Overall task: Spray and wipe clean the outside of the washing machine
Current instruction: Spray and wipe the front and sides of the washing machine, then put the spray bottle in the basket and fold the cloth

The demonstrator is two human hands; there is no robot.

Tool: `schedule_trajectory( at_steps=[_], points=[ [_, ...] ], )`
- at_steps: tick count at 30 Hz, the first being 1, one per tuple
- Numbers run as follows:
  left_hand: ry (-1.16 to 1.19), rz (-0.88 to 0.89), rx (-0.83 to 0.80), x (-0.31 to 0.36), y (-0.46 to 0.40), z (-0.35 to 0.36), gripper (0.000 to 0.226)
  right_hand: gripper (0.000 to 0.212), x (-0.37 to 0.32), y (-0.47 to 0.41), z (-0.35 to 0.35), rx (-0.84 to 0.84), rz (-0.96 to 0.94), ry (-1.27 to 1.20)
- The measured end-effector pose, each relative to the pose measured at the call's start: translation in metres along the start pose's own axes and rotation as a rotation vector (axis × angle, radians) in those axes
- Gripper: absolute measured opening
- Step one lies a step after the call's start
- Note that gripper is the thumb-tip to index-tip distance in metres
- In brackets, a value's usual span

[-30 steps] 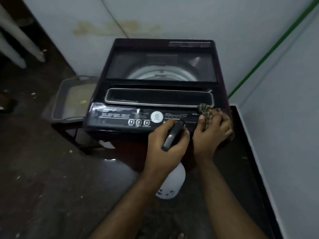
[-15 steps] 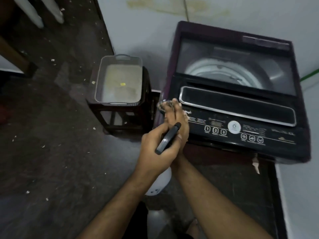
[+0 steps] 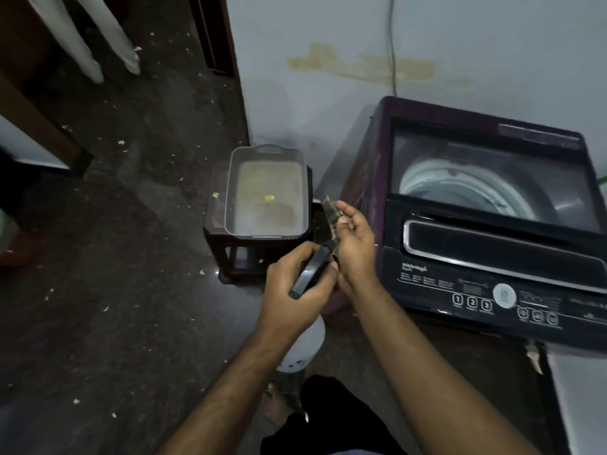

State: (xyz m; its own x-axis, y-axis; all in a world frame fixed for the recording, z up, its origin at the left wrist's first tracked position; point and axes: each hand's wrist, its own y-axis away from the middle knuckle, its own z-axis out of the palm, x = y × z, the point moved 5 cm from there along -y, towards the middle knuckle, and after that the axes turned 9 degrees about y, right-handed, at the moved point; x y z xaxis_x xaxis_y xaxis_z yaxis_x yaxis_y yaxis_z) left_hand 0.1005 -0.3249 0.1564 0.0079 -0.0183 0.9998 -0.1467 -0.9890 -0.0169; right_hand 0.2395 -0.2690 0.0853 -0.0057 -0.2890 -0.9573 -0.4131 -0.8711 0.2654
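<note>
A dark purple top-loading washing machine (image 3: 486, 264) with a black control panel stands at the right against the wall, its glass lid showing the drum. My left hand (image 3: 295, 290) grips a spray bottle (image 3: 303, 349) by its black trigger head, with the white body hanging below my wrist. My right hand (image 3: 354, 251) holds a patterned cloth (image 3: 330, 215) just off the machine's left front corner, beside its left side. The two hands touch each other.
A grey rectangular tub (image 3: 267, 192) sits on a dark low stool (image 3: 230, 254) left of the machine. The dark floor (image 3: 115, 290) is littered with small white scraps. A wooden furniture leg (image 3: 39, 126) stands at far left. My foot (image 3: 279, 402) shows below.
My right hand carried the cloth from the panel's right end across to its left end, then off the left corner. My view swung left with it. My left hand kept the bottle.
</note>
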Motion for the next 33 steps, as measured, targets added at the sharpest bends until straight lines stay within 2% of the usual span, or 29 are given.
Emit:
schedule_trajectory(
  at_steps=[2, 6, 9, 16, 19, 22, 25, 28, 32, 33],
  points=[
    [0.028, -0.042, 0.059, -0.009, -0.016, -0.018, 0.01, 0.029, 0.0, -0.014, 0.01, 0.04, 0.057, -0.095],
    [0.106, -0.177, 0.075, -0.025, -0.049, -0.046, 0.011, 0.03, 0.0, -0.047, 0.039, 0.02, 0.095, -0.096],
    [0.168, -0.284, 0.09, -0.033, -0.081, -0.066, 0.016, 0.035, -0.008, -0.071, 0.068, 0.017, 0.054, -0.02],
    [0.313, -0.38, 0.192, -0.052, -0.152, -0.112, 0.025, 0.028, -0.049, -0.118, 0.124, -0.179, -0.136, 0.177],
    [0.324, -0.478, 0.151, -0.067, -0.174, -0.128, 0.02, 0.017, -0.063, -0.132, 0.136, -0.258, -0.255, 0.285],
    [0.36, -0.536, 0.041, -0.081, -0.203, -0.144, 0.018, 0.019, -0.076, -0.14, 0.15, -0.367, -0.334, 0.39],
    [0.358, -0.514, -0.107, -0.085, -0.238, -0.159, 0.054, 0.023, -0.086, -0.139, 0.173, -0.481, -0.346, 0.568],
    [0.34, -0.462, -0.239, -0.088, -0.266, -0.171, 0.078, 0.02, -0.094, -0.147, 0.185, -0.454, -0.375, 0.747],
    [0.283, -0.521, -0.347, -0.116, -0.302, -0.182, 0.079, 0.051, -0.092, -0.159, 0.204, -0.479, -0.382, 1.043],
    [0.28, -0.546, -0.368, -0.123, -0.309, -0.182, 0.079, 0.05, -0.091, -0.162, 0.207, -0.466, -0.374, 1.077]
  ],
)
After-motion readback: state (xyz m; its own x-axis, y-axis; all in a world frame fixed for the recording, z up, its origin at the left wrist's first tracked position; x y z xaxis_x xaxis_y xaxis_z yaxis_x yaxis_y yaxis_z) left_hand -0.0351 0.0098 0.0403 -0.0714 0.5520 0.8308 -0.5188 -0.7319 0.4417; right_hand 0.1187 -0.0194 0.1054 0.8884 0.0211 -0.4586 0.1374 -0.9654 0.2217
